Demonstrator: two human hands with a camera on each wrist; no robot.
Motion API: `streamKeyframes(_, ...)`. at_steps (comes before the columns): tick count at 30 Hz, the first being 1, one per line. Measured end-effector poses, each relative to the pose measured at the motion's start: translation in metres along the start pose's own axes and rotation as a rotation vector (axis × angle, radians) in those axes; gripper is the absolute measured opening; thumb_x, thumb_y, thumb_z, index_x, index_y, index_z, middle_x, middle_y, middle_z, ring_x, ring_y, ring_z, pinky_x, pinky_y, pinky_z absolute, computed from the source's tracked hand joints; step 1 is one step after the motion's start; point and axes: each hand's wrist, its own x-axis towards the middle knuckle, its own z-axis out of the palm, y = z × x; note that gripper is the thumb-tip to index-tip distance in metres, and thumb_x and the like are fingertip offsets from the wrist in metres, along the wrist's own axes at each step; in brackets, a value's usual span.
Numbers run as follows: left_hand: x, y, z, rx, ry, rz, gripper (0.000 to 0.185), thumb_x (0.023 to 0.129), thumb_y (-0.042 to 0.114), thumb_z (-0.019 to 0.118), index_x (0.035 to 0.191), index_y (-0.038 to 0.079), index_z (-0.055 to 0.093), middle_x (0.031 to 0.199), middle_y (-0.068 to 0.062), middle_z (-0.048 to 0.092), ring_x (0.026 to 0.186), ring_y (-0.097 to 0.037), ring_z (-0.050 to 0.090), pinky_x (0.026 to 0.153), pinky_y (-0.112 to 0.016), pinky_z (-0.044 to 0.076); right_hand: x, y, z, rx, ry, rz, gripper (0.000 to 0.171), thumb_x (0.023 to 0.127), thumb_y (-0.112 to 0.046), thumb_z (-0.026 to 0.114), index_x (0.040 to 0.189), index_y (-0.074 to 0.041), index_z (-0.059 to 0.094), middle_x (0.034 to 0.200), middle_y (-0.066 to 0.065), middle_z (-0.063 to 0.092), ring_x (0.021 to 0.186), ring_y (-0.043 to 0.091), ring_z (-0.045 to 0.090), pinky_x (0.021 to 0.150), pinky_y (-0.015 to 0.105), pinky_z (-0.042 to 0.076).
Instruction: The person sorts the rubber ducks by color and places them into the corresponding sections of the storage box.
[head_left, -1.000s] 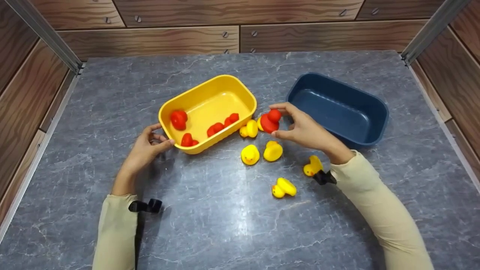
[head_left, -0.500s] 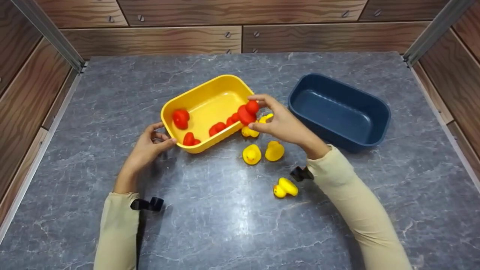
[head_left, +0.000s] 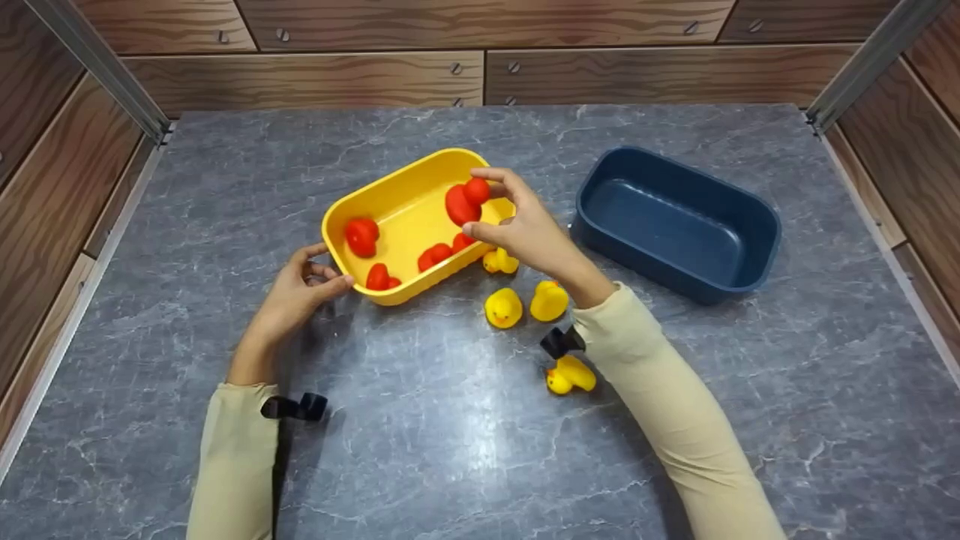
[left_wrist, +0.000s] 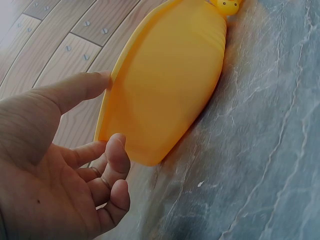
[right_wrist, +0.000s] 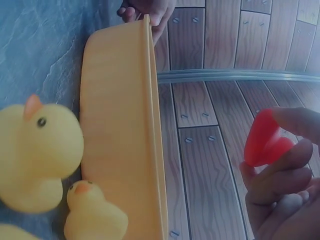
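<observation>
In the head view, my right hand [head_left: 529, 232] pinches a red rubber duck [head_left: 462, 204] between thumb and fingers, over the right part of a yellow bin [head_left: 397, 184]. The right wrist view shows the same red duck [right_wrist: 261, 142] above the level of the bin's rim. With thumb and fingertips, my left hand [head_left: 289, 296] holds the bin's left corner; the left wrist view shows them at its rim [left_wrist: 106, 112]. Several red ducks lie inside the bin, among them one at the left [head_left: 362, 237] and one along the near wall [head_left: 433, 256].
A dark blue bin [head_left: 679, 217] stands at the right with nothing inside. Yellow ducks lie between and before the bins: one against the yellow bin [head_left: 500, 261], a pair nearer [head_left: 503, 308], and another by the right sleeve [head_left: 571, 374]. The right arm covers part of the table.
My right hand has carried the red duck leftward from beside the yellow bin to over its inside. The left hand keeps its hold on the bin's corner.
</observation>
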Motion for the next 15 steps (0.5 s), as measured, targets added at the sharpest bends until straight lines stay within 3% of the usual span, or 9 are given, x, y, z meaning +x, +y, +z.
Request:
streamKeyframes(5, 0.0, 0.0, 0.0, 0.032, 0.008, 0.001, 0.073, 0.088, 0.023, 0.07, 0.146, 0.003, 0.03, 0.097, -0.003, 0.051, 0.071, -0.008, 0.052, 0.062, -0.022, 0.047, 0.008, -0.001, 0.008, -0.015, 0.006, 0.009, 0.064, 0.085, -0.017, 0.073, 0.141, -0.019, 0.042, 0.132, 0.011, 0.05, 0.063, 0.02, 0.047, 0.062, 0.023, 0.046)
streamKeyframes(13, 0.001, 0.0, -0.001, 0.021, 0.007, -0.01, 0.074, 0.088, 0.022, 0.071, 0.146, 0.003, 0.03, 0.097, -0.003, 0.052, 0.072, -0.008, 0.052, 0.062, -0.022, 0.048, 0.017, -0.002, 0.018, -0.108, -0.001, 0.013, 0.065, 0.085, -0.015, 0.073, 0.142, -0.015, 0.041, 0.132, 0.013, 0.051, 0.099, 0.023, 0.054, 0.074, 0.027, 0.046)
streamKeyframes(15, 0.001, 0.0, -0.001, 0.022, 0.006, -0.009, 0.073, 0.088, 0.022, 0.071, 0.146, 0.003, 0.03, 0.097, -0.002, 0.052, 0.072, -0.008, 0.052, 0.062, -0.022, 0.048, 0.019, -0.003, 0.02, -0.124, 0.004, 0.014, 0.065, 0.085, -0.015, 0.073, 0.141, -0.016, 0.041, 0.131, 0.013, 0.052, 0.106, 0.024, 0.053, 0.083, 0.032, 0.048)
